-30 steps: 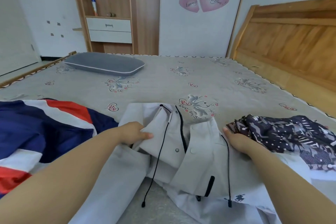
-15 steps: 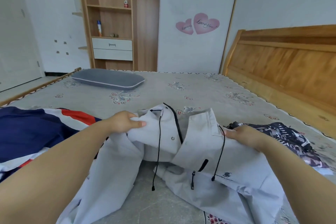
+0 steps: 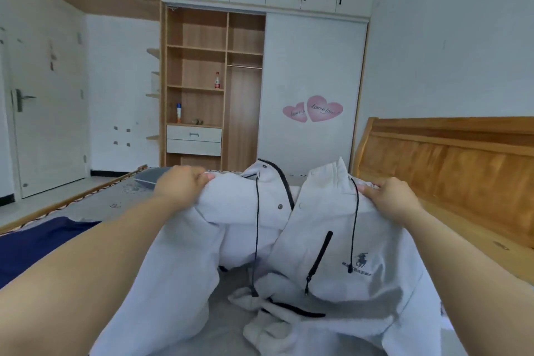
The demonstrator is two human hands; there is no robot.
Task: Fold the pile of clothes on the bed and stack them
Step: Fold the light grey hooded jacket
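A white zip-up hooded jacket (image 3: 341,243) with black drawstrings and a small horse logo hangs in front of me, lifted off the bed. My left hand (image 3: 180,185) grips its left shoulder. My right hand (image 3: 390,198) grips its right shoulder. The front is unzipped and the lower part and sleeves sag in folds onto the bed (image 3: 228,329). A navy blue garment (image 3: 37,243) lies on the bed at the left. The dark patterned garment seen earlier is hidden behind the jacket.
A grey pillow (image 3: 148,176) peeks out behind my left hand. The wooden headboard (image 3: 450,167) runs along the right. Beyond the bed stand an open wooden wardrobe (image 3: 213,89) with shelves and a white door (image 3: 43,89) at the left.
Both hands have raised the jacket by its shoulders, from lying on the bed to hanging in front of me. The view has tilted upward.
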